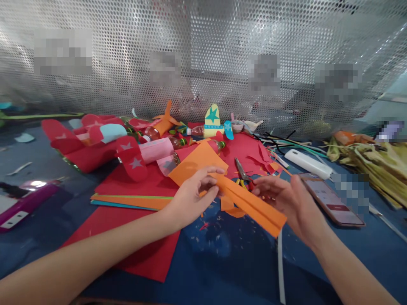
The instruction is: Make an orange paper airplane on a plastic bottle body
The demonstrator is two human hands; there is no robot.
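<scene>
Lengthwise, the orange strip (pixel 252 204) slants down rightward, left hand (pixel 196 191) pinching it; unclear whether right hand (pixel 294 205) grips

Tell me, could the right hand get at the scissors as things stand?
Probably yes: the right hand is close beside the scissors, and nothing seems to block its way; the folded orange paper in the left hand passes on the near side.

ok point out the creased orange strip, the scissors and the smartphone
Creased orange strip (pixel 252 204): head view, on its middle stretch.
Scissors (pixel 242 170): head view, on the metal blades.
Smartphone (pixel 332 199): head view, on its lit screen.
</scene>
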